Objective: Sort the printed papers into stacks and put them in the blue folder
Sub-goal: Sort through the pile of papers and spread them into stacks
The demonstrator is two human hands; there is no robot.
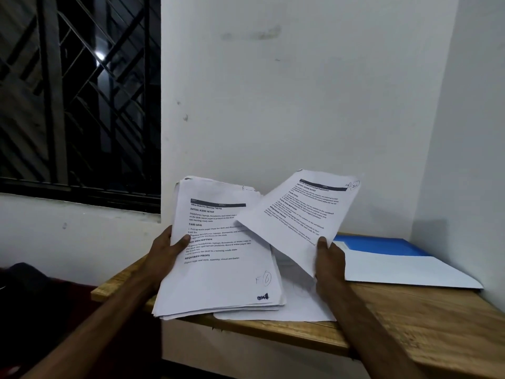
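Observation:
My left hand (166, 251) grips a thick stack of printed papers (218, 269) by its left edge, thumb on the top sheet, holding it tilted above the wooden table's left end. My right hand (328, 258) pinches a single printed sheet (300, 212) at its lower corner; that sheet is lifted and overlaps the stack's upper right. Another white sheet (295, 307) lies flat on the table under both. The blue folder (382, 246) lies open at the back right corner, with white paper (404, 269) over its near part.
The wooden table (423, 318) stands in a corner between two white walls. A dark barred window (79, 99) is at the left. A dark cloth-like shape (24, 277) sits low at the far left, beyond the table's edge.

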